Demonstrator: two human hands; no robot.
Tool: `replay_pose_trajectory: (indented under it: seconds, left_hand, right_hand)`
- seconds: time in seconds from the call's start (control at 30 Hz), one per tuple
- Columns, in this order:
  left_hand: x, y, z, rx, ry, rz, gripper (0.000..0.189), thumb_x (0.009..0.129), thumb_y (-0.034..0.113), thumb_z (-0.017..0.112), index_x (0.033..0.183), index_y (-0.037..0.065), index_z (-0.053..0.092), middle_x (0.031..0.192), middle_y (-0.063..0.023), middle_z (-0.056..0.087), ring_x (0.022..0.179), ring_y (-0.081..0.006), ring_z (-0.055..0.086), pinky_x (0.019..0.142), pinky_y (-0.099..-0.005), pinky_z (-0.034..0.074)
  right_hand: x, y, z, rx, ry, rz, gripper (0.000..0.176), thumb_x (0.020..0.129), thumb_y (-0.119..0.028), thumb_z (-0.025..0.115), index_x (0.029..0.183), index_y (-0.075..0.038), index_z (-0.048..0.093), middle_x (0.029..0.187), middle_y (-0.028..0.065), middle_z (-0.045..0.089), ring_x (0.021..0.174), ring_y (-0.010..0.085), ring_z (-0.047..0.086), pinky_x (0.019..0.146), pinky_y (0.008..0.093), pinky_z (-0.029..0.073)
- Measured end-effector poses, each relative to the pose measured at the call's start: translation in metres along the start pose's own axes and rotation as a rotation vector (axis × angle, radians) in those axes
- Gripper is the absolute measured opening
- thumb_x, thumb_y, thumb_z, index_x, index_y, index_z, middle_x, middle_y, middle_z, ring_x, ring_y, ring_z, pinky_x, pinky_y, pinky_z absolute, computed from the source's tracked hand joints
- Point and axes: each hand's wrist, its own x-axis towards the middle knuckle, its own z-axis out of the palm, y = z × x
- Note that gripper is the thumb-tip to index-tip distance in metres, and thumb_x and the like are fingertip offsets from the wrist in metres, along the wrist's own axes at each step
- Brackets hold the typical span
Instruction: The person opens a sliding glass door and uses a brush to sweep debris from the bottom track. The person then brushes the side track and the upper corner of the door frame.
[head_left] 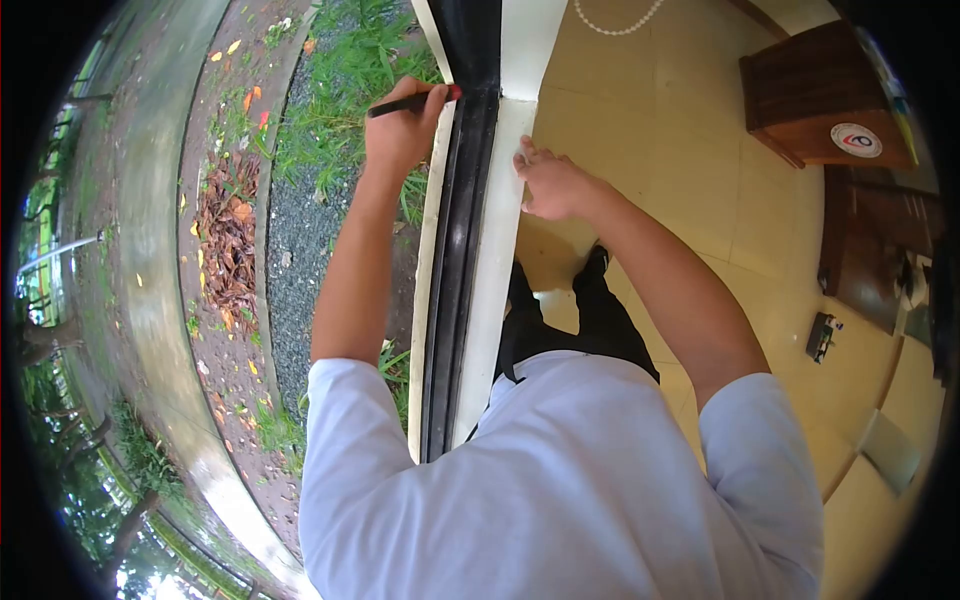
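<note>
My left hand [400,135] reaches out on the outdoor side of the window frame, closed around a slim dark tool with a red end [395,105]. The red end points right, at the black frame track [462,200], close to the corner; whether it touches is hard to tell. On the indoor side, my right hand [556,183] is at the edge of the white sill [503,190], with its fingers partly spread and no object visible in it. A white upright [530,45] meets the sill just beyond both hands.
Outside on the left are grass [340,90], gravel [300,250], dry leaves [230,235] and a paved path [150,220]. Indoors, a wooden podium [815,90] stands on the tiled floor [680,150], near a small dark box [823,337]. A bead chain [620,32] hangs at the top.
</note>
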Motion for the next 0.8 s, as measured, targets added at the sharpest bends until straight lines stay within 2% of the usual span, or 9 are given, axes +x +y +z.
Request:
replay_pose_trajectory:
  seconds: [0.1, 0.23, 0.3, 0.37, 0.5, 0.57, 0.6, 0.63, 0.8]
  left_hand:
    - [-0.009, 0.005, 0.019, -0.196, -0.002, 0.102, 0.021, 0.092, 0.030, 0.073, 0.090, 0.010, 0.069, 0.074, -0.0113, 0.070, 0.069, -0.0315, 0.069, 0.061, -0.0415, 0.054]
    - [-0.001, -0.003, 0.019, 0.215, -0.028, 0.037, 0.025, 0.090, 0.029, 0.074, 0.084, 0.007, 0.067, 0.070, -0.0140, 0.069, 0.067, -0.0343, 0.070, 0.059, -0.0425, 0.055]
    - [0.004, 0.029, 0.007, -0.097, 0.178, -0.036, 0.026, 0.091, 0.030, 0.073, 0.081, 0.007, 0.065, 0.069, -0.0136, 0.069, 0.066, -0.0340, 0.070, 0.057, -0.0428, 0.054]
    - [0.004, -0.020, 0.035, 0.011, 0.048, 0.051, 0.023, 0.091, 0.031, 0.074, 0.084, 0.009, 0.070, 0.069, -0.0112, 0.070, 0.064, -0.0304, 0.070, 0.056, -0.0409, 0.053]
    - [0.013, -0.013, 0.007, 0.186, -0.092, 0.060, 0.020, 0.091, 0.030, 0.075, 0.088, 0.011, 0.071, 0.070, -0.0112, 0.070, 0.064, -0.0309, 0.069, 0.058, -0.0407, 0.053]
    - [0.012, 0.010, 0.000, -0.147, 0.122, -0.046, 0.021, 0.093, 0.032, 0.071, 0.088, 0.012, 0.070, 0.071, -0.0143, 0.068, 0.068, -0.0359, 0.068, 0.063, -0.0438, 0.054]
    - [0.006, -0.001, 0.008, -0.099, 0.009, -0.079, 0.021, 0.094, 0.032, 0.070, 0.087, 0.012, 0.070, 0.071, -0.0146, 0.069, 0.069, -0.0360, 0.068, 0.066, -0.0448, 0.055]
    - [-0.002, -0.042, 0.025, 0.220, -0.196, 0.036, 0.019, 0.094, 0.031, 0.071, 0.088, 0.013, 0.070, 0.071, -0.0139, 0.068, 0.068, -0.0328, 0.069, 0.066, -0.0431, 0.055]
    - [-0.005, 0.034, -0.020, -0.068, 0.106, -0.071, 0.016, 0.091, 0.021, 0.074, 0.085, 0.008, 0.070, 0.076, -0.0116, 0.070, 0.067, -0.0285, 0.068, 0.061, -0.0357, 0.054]
  right_hand:
    - [-0.002, -0.003, 0.003, 0.003, 0.011, -0.008, 0.082, 0.093, -0.029, 0.066, 0.158, 0.001, 0.026, 0.169, 0.0222, 0.010, 0.149, 0.0384, 0.031, 0.118, 0.0504, 0.034]
    - [0.001, 0.000, 0.002, -0.001, 0.020, -0.009, 0.082, 0.093, -0.028, 0.066, 0.158, 0.001, 0.026, 0.168, 0.0224, 0.011, 0.148, 0.0387, 0.034, 0.117, 0.0495, 0.035]
    - [0.000, 0.004, 0.008, 0.003, 0.044, -0.022, 0.081, 0.093, -0.028, 0.066, 0.158, 0.001, 0.027, 0.168, 0.0227, 0.012, 0.147, 0.0389, 0.035, 0.117, 0.0493, 0.035]
    - [0.002, 0.002, 0.008, -0.018, 0.049, -0.025, 0.081, 0.092, -0.028, 0.066, 0.157, 0.001, 0.029, 0.168, 0.0236, 0.014, 0.146, 0.0395, 0.037, 0.116, 0.0490, 0.036]
    - [0.001, 0.004, 0.005, -0.013, 0.050, -0.033, 0.079, 0.092, -0.029, 0.066, 0.156, 0.001, 0.030, 0.167, 0.0241, 0.014, 0.146, 0.0395, 0.037, 0.116, 0.0488, 0.037]
    - [0.001, 0.000, 0.000, 0.050, -0.047, 0.003, 0.083, 0.093, -0.025, 0.066, 0.159, 0.000, 0.023, 0.169, 0.0217, 0.003, 0.154, 0.0391, 0.020, 0.122, 0.0527, 0.027]
    - [0.000, -0.003, -0.003, 0.046, -0.048, -0.002, 0.083, 0.093, -0.025, 0.066, 0.159, 0.000, 0.023, 0.169, 0.0217, 0.003, 0.154, 0.0391, 0.020, 0.122, 0.0527, 0.027]
    - [0.000, -0.005, -0.005, 0.032, -0.064, 0.007, 0.083, 0.093, -0.025, 0.066, 0.160, 0.000, 0.022, 0.169, 0.0214, 0.003, 0.154, 0.0387, 0.020, 0.122, 0.0526, 0.027]
    - [-0.001, 0.002, 0.003, 0.086, -0.025, 0.002, 0.083, 0.093, -0.025, 0.066, 0.159, 0.000, 0.023, 0.169, 0.0222, 0.005, 0.154, 0.0387, 0.021, 0.122, 0.0531, 0.027]
